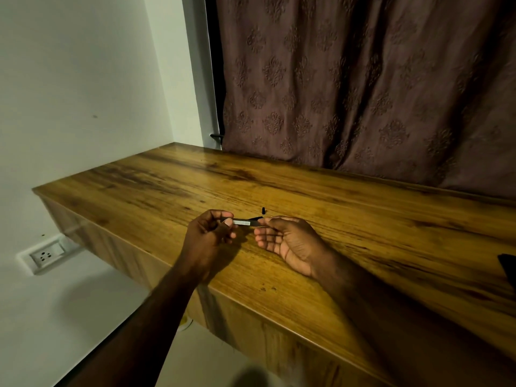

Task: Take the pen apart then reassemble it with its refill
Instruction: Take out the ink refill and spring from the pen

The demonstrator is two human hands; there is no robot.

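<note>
The pen (244,222), dark with a pale label band, is held level just above the wooden table (363,219) between both hands. My left hand (208,237) pinches its left end with curled fingers and thumb. My right hand (287,241) lies palm up on the table and pinches the pen's dark right end between thumb and fingertips. A small black pen part (263,210) stands alone on the table just behind the pen. The refill cannot be made out.
The table's front edge runs diagonally under my left wrist. A dark object (508,268) pokes in at the right edge. A brown curtain (363,79) hangs behind the table, and a wall socket (46,255) sits low on the left.
</note>
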